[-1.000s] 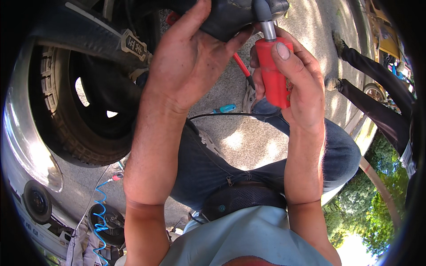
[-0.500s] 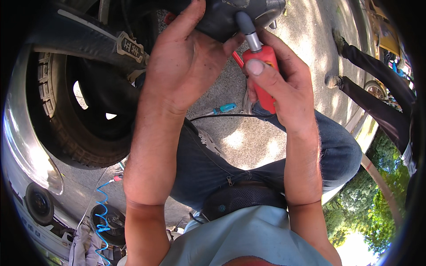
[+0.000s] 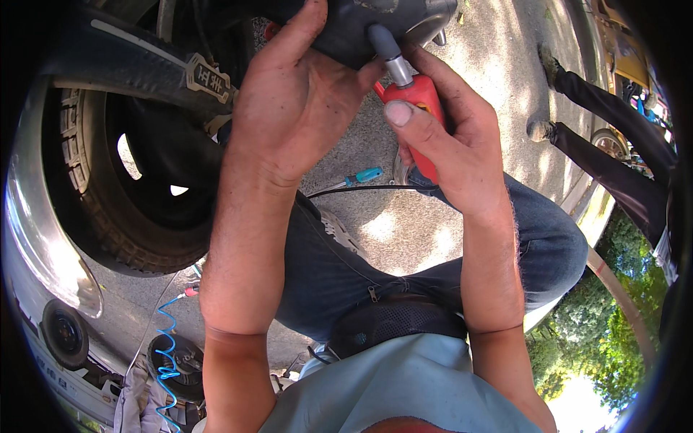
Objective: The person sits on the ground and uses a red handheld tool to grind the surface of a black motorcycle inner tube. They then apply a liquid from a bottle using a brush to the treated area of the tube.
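At the top, my left hand (image 3: 299, 108) grips a black, rounded, rubbery piece (image 3: 346, 32) that looks like an inner tube. Its thumb lies along the near side, and some fingers are hidden behind. My right hand (image 3: 462, 144) is wrapped round a small red handheld grinder (image 3: 420, 97), thumb on top near a trigger-like part. A silver collar (image 3: 398, 71) leads to the grinder's grey rounded tip (image 3: 382, 42), which lies against or just over the black surface; I cannot tell which.
A tyre on its wheel (image 3: 94, 216) stands close on the left. Below my hands lie a turquoise-handled screwdriver (image 3: 367, 175) and a black hose (image 3: 346, 190). A coiled blue hose (image 3: 167, 353) hangs at lower left. Another person's legs (image 3: 606, 108) stand at the right.
Both hands have shifted slightly left along with the grinder and the black piece. The grinder's tip now meets the black piece a little lower and further left in view.
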The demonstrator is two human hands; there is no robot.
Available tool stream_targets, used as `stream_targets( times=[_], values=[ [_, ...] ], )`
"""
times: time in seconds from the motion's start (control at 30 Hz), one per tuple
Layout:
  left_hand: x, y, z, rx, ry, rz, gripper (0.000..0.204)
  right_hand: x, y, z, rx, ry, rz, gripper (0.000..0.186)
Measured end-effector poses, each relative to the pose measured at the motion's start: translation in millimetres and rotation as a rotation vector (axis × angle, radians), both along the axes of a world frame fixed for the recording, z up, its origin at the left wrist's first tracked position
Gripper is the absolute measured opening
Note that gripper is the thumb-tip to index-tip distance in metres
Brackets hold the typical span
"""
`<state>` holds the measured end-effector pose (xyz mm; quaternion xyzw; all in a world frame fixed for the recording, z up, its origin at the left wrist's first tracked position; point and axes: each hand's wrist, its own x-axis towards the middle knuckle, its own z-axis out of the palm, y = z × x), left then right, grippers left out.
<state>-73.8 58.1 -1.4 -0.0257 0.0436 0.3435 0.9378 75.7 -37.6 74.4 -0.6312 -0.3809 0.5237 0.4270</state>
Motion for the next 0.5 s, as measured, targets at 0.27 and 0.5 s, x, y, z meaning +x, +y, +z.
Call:
stream_targets(
  times=[0.27, 0.5],
  values=[
    [5.4, -3.4, 11.6, -0.018, 0.172, 0.054, 0.049, -1.3, 1.0, 5.0, -0.02, -0.102, 0.041, 0.062],
    [5.6, -2.0, 16.9, 0.002, 0.134, 0.045, 0.052, 6.4, -3.3, -0.8, -0.001, 0.072, -0.091, 0.057]
  ],
)
